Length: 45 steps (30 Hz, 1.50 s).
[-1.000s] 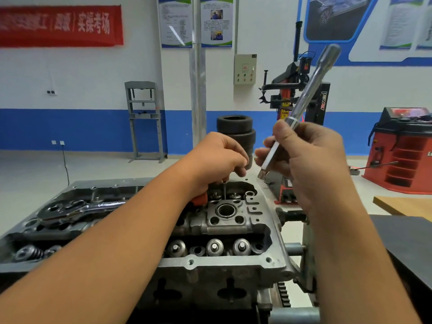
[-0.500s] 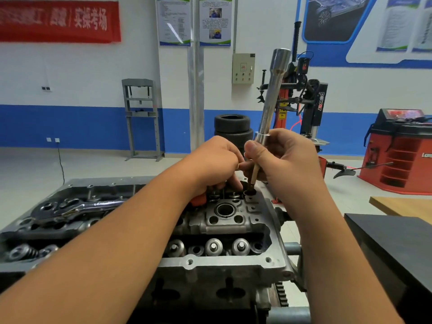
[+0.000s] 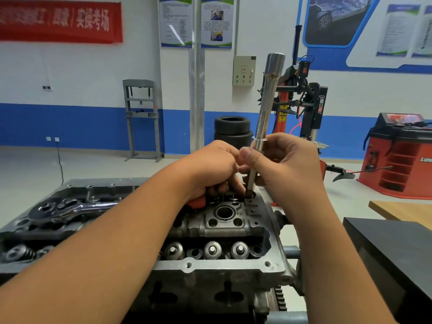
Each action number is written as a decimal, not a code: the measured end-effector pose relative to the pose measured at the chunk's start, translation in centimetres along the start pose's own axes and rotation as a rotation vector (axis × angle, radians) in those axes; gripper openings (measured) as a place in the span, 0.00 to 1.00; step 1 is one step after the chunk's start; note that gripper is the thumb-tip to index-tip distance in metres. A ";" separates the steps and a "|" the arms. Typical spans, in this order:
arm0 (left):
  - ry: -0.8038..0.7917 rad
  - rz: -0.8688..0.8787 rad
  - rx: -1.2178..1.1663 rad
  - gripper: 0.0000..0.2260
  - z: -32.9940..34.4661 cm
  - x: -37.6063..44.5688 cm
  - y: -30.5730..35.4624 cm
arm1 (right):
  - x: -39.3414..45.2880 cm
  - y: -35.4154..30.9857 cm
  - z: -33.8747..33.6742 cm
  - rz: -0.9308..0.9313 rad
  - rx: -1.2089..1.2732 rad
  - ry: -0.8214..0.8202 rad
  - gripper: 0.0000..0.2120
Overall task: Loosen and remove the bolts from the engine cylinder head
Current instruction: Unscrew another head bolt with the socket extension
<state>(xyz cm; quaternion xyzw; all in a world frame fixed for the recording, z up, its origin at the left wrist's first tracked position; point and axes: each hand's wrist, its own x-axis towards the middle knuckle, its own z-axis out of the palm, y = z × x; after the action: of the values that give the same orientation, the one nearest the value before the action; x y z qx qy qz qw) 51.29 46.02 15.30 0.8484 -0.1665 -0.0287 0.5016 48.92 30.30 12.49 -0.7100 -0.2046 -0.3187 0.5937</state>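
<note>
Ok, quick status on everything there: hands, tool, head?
right hand: grips the socket extension
socket extension: near upright, tip in a corner bolt hole
left hand: curled beside the tip; what it holds is unclear
cylinder head: uncovered, valve springs showing
ratchet wrench: lying on the head

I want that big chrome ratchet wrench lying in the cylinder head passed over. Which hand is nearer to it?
Left. The left hand sits just right of the chrome ratchet wrench; the right hand, gripping the long silver socket tool, is farther right.

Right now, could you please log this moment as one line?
right hand pinches long bolt, tip at cylinder head hole | left hand grips red-handled tool
</note>
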 end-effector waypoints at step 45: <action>0.121 0.561 -0.301 0.15 -0.1 -1.1 0.6 | -0.2 -0.6 0.4 0.104 0.346 -0.077 0.10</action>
<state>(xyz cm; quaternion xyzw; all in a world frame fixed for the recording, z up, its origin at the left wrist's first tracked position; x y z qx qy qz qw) 50.09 46.21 15.71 0.6860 -0.3576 0.1367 0.6188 48.45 30.83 12.73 -0.6185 -0.2417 -0.2202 0.7145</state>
